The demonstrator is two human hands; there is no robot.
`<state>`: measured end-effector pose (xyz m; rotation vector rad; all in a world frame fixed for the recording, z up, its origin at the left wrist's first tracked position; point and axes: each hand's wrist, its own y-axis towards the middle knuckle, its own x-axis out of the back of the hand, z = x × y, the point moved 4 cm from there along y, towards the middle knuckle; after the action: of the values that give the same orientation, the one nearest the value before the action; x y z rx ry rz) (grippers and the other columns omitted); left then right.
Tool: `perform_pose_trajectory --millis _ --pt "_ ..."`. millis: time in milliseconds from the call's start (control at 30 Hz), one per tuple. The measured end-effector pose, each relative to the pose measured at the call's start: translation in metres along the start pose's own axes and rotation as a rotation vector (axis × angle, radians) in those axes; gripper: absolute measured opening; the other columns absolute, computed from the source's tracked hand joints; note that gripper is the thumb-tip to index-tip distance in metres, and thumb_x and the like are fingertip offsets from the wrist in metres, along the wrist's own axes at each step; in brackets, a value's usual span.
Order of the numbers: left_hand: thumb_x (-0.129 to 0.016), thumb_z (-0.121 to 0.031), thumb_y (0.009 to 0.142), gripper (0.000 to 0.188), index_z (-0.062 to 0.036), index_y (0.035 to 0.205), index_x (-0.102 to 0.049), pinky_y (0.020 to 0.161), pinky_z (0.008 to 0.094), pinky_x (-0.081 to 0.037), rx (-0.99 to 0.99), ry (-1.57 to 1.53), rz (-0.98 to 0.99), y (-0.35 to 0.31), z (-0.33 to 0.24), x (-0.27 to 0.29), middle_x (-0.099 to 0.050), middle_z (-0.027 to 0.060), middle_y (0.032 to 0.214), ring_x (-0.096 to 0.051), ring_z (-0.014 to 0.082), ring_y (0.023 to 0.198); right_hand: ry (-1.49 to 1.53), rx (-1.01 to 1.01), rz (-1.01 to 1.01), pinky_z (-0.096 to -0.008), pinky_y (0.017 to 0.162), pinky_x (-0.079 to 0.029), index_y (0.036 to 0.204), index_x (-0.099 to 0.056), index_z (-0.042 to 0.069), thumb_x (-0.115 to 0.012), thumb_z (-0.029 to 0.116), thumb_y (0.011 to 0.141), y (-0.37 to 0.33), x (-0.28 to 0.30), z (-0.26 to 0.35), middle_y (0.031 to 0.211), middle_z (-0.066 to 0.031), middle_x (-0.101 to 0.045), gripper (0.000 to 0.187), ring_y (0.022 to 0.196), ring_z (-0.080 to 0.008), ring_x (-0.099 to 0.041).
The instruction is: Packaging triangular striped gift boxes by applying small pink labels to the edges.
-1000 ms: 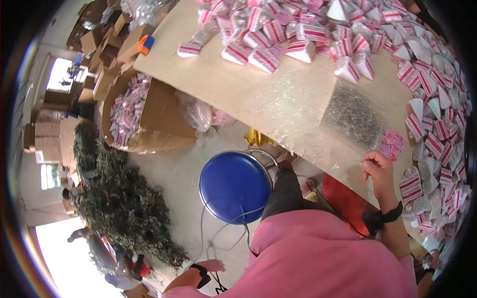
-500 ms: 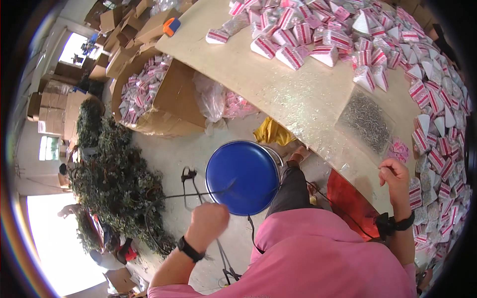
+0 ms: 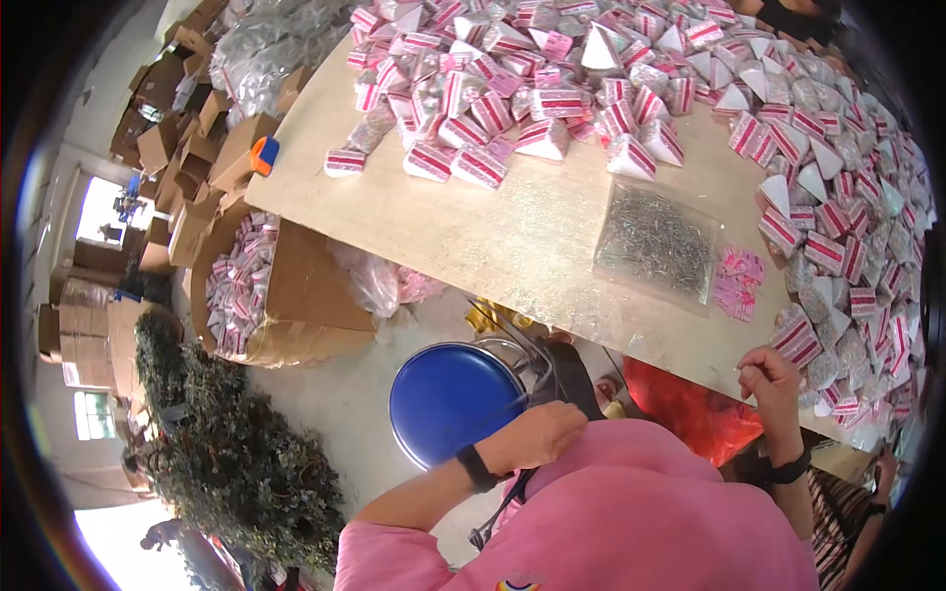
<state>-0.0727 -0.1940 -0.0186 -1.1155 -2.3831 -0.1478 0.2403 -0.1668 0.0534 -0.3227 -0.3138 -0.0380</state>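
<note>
My left hand [image 3: 532, 436] is closed in front of my pink shirt, beside the round blue stool [image 3: 455, 402]. A thin black cord [image 3: 544, 357] runs into it from above and comes out below, so the fingers appear to grip it. Near the table edge my right hand [image 3: 772, 379] is raised with curled fingers; whatever they may hold is hidden. Beyond that hand lie pink printed cards [image 3: 739, 284] and a clear bag of small metal pieces [image 3: 654, 241] on the table [image 3: 443, 231].
Wedge-shaped packs with pink-striped labels [image 3: 552, 136] cover the table's far and right sides. At left stand a carton of packs [image 3: 305, 295] and a heap of artificial greenery [image 3: 251, 463]. A red bag [image 3: 680, 404] hangs below the edge; an orange-blue tool [image 3: 264, 155] sits at the table's corner.
The view has shifted toward the table. My left hand has moved right, close to my shirt, and the black cord has swung to the right with it. My right hand remains raised, fingers curled.
</note>
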Motion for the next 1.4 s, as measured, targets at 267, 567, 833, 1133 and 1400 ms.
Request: perform_pose_trajectory --millis 267,567,833,1133,1400 --pt "-0.054 -0.011 0.084 0.025 -0.0029 0.108 -0.054 0.082 0.0381 -0.048 0.079 0.268 -0.513 0.008 0.037 0.053 -0.057 0.0186 0.108 -0.056 0.0350 0.098 0.015 -0.070 -0.003 -0.0204 0.055 -0.041 0.083 -0.059 0.000 -0.053 0.002 0.084 -0.015 0.003 -0.012 0.067 0.0001 -0.054 0.006 0.060 -0.0059 -0.050" --pt "-0.058 -0.027 0.082 0.022 -0.0058 0.086 -0.064 0.059 0.0349 -0.050 1.361 -0.587 0.088 -0.091 0.250 -0.053 -0.066 0.0187 0.084 -0.064 0.0298 0.062 0.024 -0.099 0.019 -0.0203 0.055 -0.040 0.082 -0.059 0.000 -0.054 0.001 0.083 -0.012 -0.006 -0.021 0.069 -0.0004 -0.054 0.005 0.060 -0.0058 -0.049" --pt "-0.058 -0.026 0.082 0.017 -0.0108 0.086 -0.064 0.052 0.0283 -0.046 0.449 0.612 0.409 -0.020 0.244 -0.087 -0.064 0.0138 0.078 -0.064 0.0234 0.067 0.056 -0.197 -0.061 -0.0227 0.055 -0.040 0.081 -0.059 -0.001 -0.055 0.001 0.082 -0.027 0.005 -0.046 0.071 -0.0020 -0.054 0.005 0.062 -0.0078 -0.050" --pt "-0.058 -0.025 0.083 0.017 -0.0109 0.091 -0.063 0.055 0.0287 -0.046 0.498 0.555 0.516 0.040 0.245 -0.113 -0.064 0.0137 0.081 -0.064 0.0230 0.070 -0.016 -0.258 -0.196 -0.0301 0.064 -0.047 0.084 -0.062 -0.001 -0.060 0.001 0.080 -0.064 0.036 -0.065 0.077 -0.0100 -0.061 0.005 0.071 -0.0191 -0.059" --pt "-0.057 -0.025 0.084 0.018 -0.0109 0.094 -0.062 0.058 0.0291 -0.046 0.569 0.528 0.573 0.055 0.228 -0.101 -0.064 0.0137 0.084 -0.063 0.0227 0.073 0.117 -0.319 -0.240 -0.0280 0.062 -0.046 0.087 -0.062 -0.001 -0.059 0.002 0.081 -0.101 0.054 -0.080 0.076 -0.0079 -0.060 0.007 0.069 -0.0155 -0.058"
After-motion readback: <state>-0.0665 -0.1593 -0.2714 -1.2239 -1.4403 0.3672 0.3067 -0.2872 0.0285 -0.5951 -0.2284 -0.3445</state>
